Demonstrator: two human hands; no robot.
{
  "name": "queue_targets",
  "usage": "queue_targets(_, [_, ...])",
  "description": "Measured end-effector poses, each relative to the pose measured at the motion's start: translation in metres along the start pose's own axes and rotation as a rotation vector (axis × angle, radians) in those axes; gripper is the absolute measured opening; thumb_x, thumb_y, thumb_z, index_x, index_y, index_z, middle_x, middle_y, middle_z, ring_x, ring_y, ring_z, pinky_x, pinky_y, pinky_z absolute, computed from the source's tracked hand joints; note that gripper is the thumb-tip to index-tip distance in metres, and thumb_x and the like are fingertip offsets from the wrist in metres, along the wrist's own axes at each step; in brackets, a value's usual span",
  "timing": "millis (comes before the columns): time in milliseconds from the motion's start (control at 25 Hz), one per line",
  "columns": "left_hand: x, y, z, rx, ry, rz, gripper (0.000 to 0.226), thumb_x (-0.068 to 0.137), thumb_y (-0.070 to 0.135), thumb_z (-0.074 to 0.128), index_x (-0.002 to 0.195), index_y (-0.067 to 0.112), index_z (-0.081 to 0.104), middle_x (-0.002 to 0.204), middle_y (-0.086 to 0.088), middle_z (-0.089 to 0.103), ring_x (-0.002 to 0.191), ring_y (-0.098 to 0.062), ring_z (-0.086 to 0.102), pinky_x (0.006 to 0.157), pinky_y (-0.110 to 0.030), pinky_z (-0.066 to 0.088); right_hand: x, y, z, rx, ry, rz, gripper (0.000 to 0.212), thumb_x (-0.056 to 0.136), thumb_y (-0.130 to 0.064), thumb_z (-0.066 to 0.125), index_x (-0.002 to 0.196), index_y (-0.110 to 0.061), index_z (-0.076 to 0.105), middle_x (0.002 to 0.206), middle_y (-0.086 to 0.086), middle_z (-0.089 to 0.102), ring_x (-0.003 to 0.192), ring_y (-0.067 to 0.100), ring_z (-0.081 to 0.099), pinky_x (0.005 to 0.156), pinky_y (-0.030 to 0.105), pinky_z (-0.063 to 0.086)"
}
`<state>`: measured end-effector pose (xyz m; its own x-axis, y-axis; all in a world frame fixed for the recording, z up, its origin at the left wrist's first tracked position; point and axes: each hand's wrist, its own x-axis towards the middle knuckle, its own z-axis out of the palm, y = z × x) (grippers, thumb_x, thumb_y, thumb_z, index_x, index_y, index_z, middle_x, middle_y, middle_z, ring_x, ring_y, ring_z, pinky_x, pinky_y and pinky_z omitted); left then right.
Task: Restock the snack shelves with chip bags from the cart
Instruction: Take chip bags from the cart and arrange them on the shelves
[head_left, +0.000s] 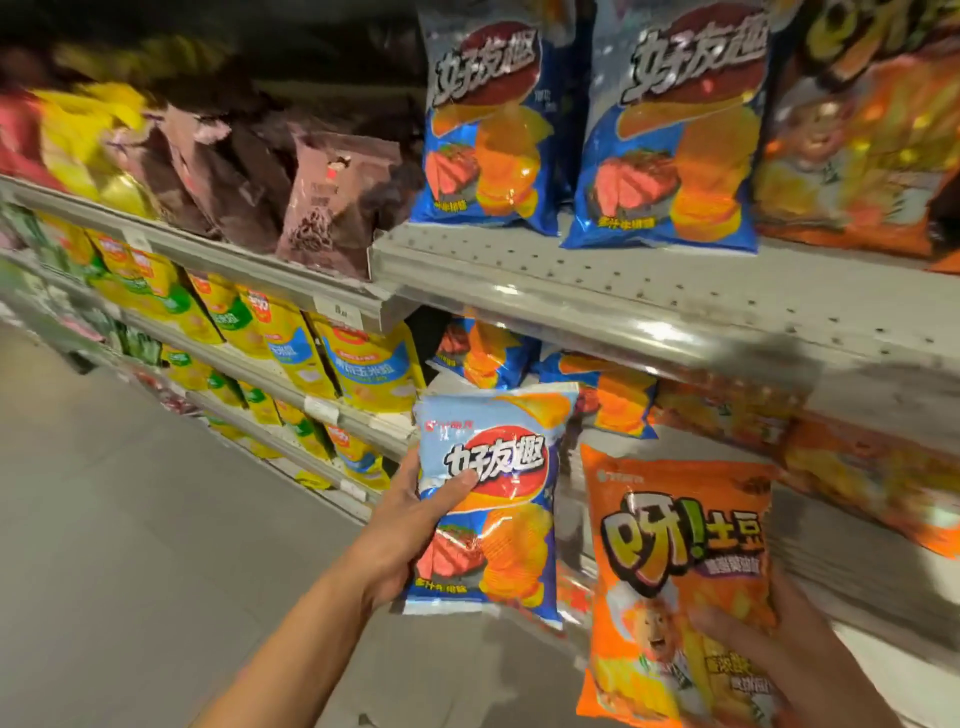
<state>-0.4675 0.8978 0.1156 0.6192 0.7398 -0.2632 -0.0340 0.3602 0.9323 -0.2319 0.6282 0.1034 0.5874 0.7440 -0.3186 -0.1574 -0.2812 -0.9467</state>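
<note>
My left hand (410, 525) grips a blue chip bag (493, 499) by its left edge, held upright in front of the lower shelf. My right hand (769, 644) holds an orange chip bag (675, 561) from its right side, low at the bottom right. On the grey upper shelf (597, 291) stand two matching blue bags (488, 114), (680, 124), with orange bags (862, 140) to their right. More blue bags (488, 353) and orange bags (727, 410) lie on the shelf below. The cart is out of view.
To the left, brown snack bags (332, 202) and yellow bags (88, 135) fill the upper shelf; yellow-and-blue bags (363, 364) fill the rows below. Grey floor (114, 519) stretches along the aisle at the lower left.
</note>
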Motion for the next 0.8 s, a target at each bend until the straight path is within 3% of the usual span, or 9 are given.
queue_targets(80, [0.034,0.027,-0.002,0.051,-0.007,0.053,0.055,0.080,0.023,0.079,0.132,0.027,0.060,0.120,-0.005,0.075,0.103,-0.026,0.074,0.073,-0.033,0.061,0.021,-0.013,0.007,0.046,-0.072,-0.016,0.077,0.054,-0.047,0.097,0.115,-0.066,0.056,0.112,-0.013,0.076,0.100,0.014,0.075,0.095,0.049,0.054])
queue_targets(160, [0.064,0.047,-0.005,0.118,-0.029,0.112,0.054,0.080,0.022,0.077,0.131,0.023,0.061,0.122,-0.006,0.074,0.104,-0.023,0.073,0.075,-0.032,0.061,0.036,-0.016,0.015,0.079,-0.109,-0.068,0.075,0.064,-0.026,0.093,0.121,-0.060,0.058,0.116,-0.004,0.076,0.101,0.020,0.075,0.084,0.046,0.061])
queue_targets(280, [0.111,0.074,-0.012,0.161,-0.035,0.171,0.052,0.082,0.025,0.075,0.132,0.022,0.060,0.123,-0.003,0.073,0.110,-0.020,0.071,0.085,-0.032,0.060,0.049,-0.025,0.026,0.085,-0.100,-0.113,0.077,0.070,-0.012,0.086,0.131,-0.050,0.056,0.121,-0.002,0.075,0.104,0.020,0.074,0.071,0.026,0.061])
queue_targets(360, [0.142,0.087,-0.016,0.183,-0.044,0.189,0.039,0.088,0.022,0.072,0.125,0.019,0.063,0.118,-0.003,0.075,0.103,-0.018,0.073,0.082,-0.030,0.061,0.052,-0.032,0.037,0.066,-0.108,-0.108,0.076,0.073,-0.017,0.088,0.131,-0.052,0.054,0.121,-0.007,0.074,0.105,0.015,0.074,0.069,0.021,0.060])
queue_targets(440, [0.168,0.097,-0.020,0.229,-0.053,0.196,0.024,0.092,0.015,0.070,0.115,0.014,0.065,0.104,-0.004,0.077,0.086,-0.017,0.075,0.068,-0.028,0.061,0.055,-0.036,0.052,0.050,-0.053,-0.087,0.076,0.071,-0.026,0.093,0.128,-0.056,0.053,0.120,-0.012,0.074,0.103,0.011,0.073,0.069,0.020,0.060])
queue_targets(600, [0.195,0.103,-0.018,0.356,-0.110,0.175,0.028,0.094,0.000,0.063,0.121,-0.006,0.061,0.104,-0.024,0.074,0.082,-0.028,0.072,0.072,-0.033,0.058,0.051,-0.042,0.085,0.048,0.096,-0.092,0.080,0.048,-0.044,0.096,0.119,-0.054,0.060,0.117,-0.007,0.075,0.105,0.011,0.073,0.074,0.027,0.060])
queue_targets(680, [0.201,0.103,-0.013,0.394,-0.159,0.179,0.013,0.097,0.001,0.059,0.103,-0.009,0.064,0.075,-0.021,0.074,0.063,-0.021,0.070,0.059,-0.025,0.053,0.048,-0.040,0.100,0.042,0.133,-0.092,0.080,0.051,-0.041,0.097,0.122,-0.050,0.061,0.119,-0.007,0.075,0.106,0.010,0.072,0.080,0.031,0.057])
queue_targets(720, [0.201,0.105,-0.007,0.397,-0.193,0.143,0.012,0.099,0.003,0.056,0.090,-0.003,0.062,0.055,-0.008,0.068,0.047,-0.011,0.064,0.048,-0.018,0.049,0.045,-0.039,0.107,0.058,0.145,-0.086,0.079,0.055,-0.035,0.097,0.124,-0.047,0.061,0.119,-0.004,0.075,0.106,0.014,0.072,0.079,0.033,0.058])
queue_targets(800, [0.203,0.106,-0.005,0.414,-0.251,0.116,0.024,0.101,0.008,0.054,0.077,0.007,0.053,0.044,0.003,0.056,0.037,0.002,0.054,0.038,-0.012,0.043,0.040,-0.035,0.119,0.126,0.199,-0.060,0.073,0.062,-0.020,0.095,0.124,-0.040,0.063,0.118,0.008,0.075,0.102,0.025,0.075,0.072,0.032,0.061])
